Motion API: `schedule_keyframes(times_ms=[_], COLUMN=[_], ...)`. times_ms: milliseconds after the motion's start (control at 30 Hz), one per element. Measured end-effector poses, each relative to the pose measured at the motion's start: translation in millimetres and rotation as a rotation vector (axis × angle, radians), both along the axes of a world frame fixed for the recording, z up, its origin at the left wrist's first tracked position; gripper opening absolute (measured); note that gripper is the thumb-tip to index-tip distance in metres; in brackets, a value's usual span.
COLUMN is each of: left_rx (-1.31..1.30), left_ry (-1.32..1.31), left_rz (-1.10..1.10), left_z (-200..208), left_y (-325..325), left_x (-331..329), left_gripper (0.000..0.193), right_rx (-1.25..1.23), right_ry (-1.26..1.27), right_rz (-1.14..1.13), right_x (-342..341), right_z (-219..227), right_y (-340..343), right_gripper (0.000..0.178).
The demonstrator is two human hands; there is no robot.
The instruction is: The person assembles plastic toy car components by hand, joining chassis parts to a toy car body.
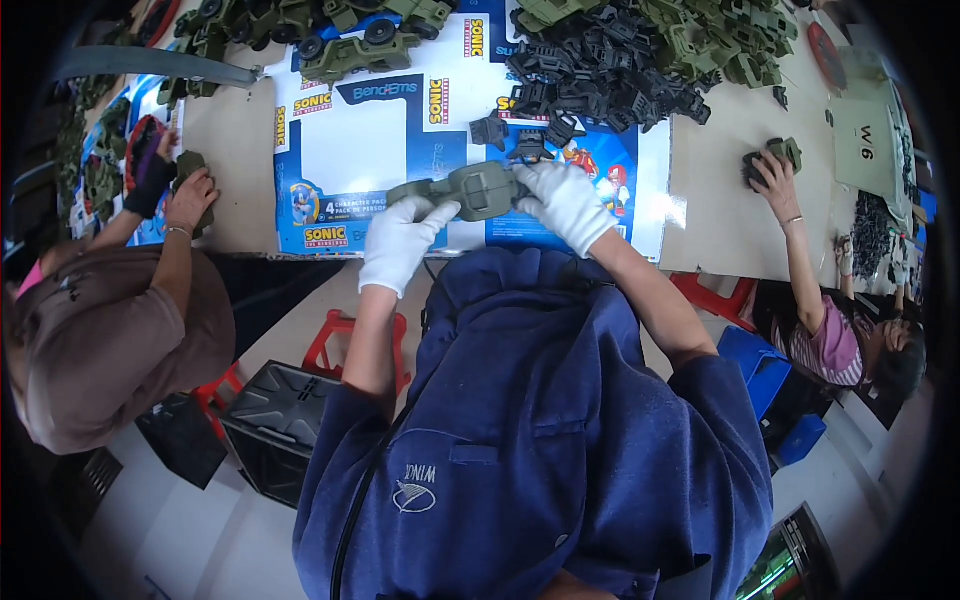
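Both my hands wear white gloves. An olive-green plastic toy vehicle body [484, 192] is held between them above the near part of the table. My left hand [402, 243] closes on its left end, thumb on top. My right hand [570, 205] grips its right end, where the fingertips cover whatever is beneath them. Just beyond the right hand are a few loose black plastic parts [529, 145], apart from a big heap of the same black parts [590, 75].
A printed blue-and-white sheet [355, 150] covers the table [735, 215]. Green toy vehicles [365, 55] and green bodies [725, 40] lie at the back. Co-workers sit left [120, 330] and right [835, 340], each handling green parts. Red stools [345, 345] and a black crate [275, 420] stand below.
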State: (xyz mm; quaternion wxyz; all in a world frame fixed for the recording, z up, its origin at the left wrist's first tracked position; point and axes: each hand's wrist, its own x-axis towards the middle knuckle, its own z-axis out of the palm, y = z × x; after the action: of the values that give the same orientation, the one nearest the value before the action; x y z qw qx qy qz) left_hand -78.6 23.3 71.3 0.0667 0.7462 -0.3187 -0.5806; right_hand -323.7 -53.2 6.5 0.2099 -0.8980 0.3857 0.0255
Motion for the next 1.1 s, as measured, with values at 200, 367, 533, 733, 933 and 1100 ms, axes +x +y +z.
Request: schedule_keyframes(times_ms=[200, 367, 533, 733, 933, 1100], left_rx=[-0.448, -0.763, -0.734, -0.259, -0.777, -0.691], left_ry=[-0.487, -0.846, -1.093, -0.798, -0.495, -0.48], left_rz=[-0.85, -1.156, -0.773, 0.143, 0.316, 0.328], left_z=[-38, -46, -10, -53, -97, -104], left_y=[-35, -29, -17, 3, -16, -23], left_x=[-24, 2, 8, 0, -3, -1], left_gripper=[0.095, 0.077, 0.093, 0.128, 0.118, 0.103], right_rx=[-0.257, -0.091, -0.049, 0.115, 1.35, 1.486], right_ry=[-0.11, -0.04, -0.117, -0.483, -1.331, -1.389], right_rz=[0.077, -0.177, -0.354, -0.538, -0.608, -0.519], right_x=[-36, -68, -84, -52, -5, -10], right_z=[-16, -7, -7, -1, 1, 9], right_y=[13, 17, 23, 6, -10, -9], right_gripper=[0.056, 0.054, 0.058, 0.058, 0.056, 0.051])
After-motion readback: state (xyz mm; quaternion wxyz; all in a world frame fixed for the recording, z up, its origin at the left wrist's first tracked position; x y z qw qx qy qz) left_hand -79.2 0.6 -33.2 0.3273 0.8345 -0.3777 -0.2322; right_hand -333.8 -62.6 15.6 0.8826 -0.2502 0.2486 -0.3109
